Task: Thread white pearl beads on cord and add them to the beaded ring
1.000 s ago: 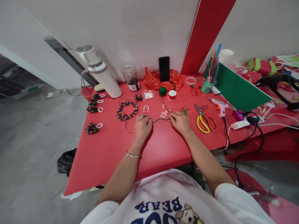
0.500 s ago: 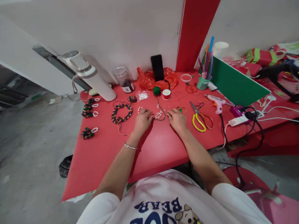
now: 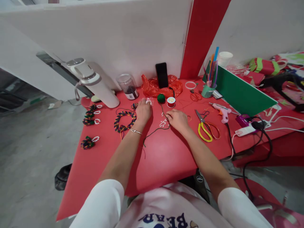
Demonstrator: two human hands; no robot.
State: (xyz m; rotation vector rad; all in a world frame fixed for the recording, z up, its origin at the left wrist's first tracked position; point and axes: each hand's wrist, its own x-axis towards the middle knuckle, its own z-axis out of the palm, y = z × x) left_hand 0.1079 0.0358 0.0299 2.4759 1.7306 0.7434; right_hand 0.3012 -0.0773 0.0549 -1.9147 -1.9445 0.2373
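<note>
My left hand (image 3: 143, 112), a bangle at its wrist, reaches to the back with fingers curled over a small clear bag of beads (image 3: 150, 101); the hand hides part of the bag. My right hand (image 3: 177, 119) rests on the table, its fingertips pinched together at a strand of green yarn (image 3: 156, 129). That strand runs from a green yarn ball (image 3: 161, 98) past the fingertips, and its loose end trails towards the front. Loose white beads (image 3: 162, 123) lie between the hands. A braided multicoloured yarn ring (image 3: 125, 121) is left of my left hand.
Yellow-and-red-handled scissors (image 3: 205, 132), a pink glue gun (image 3: 224, 113) and a power strip (image 3: 244, 126) with cables are on the right. A red thread spool (image 3: 171, 101), jar (image 3: 127, 86), phone (image 3: 161, 75) and tall flask (image 3: 106, 93) stand behind. Yarn bundles with bead loops (image 3: 88, 142) line the left.
My left hand has moved away from the yarn's end to the bag of beads. The yarn's loose end now lies further forward. My right hand has shifted slightly, and the view has tilted up.
</note>
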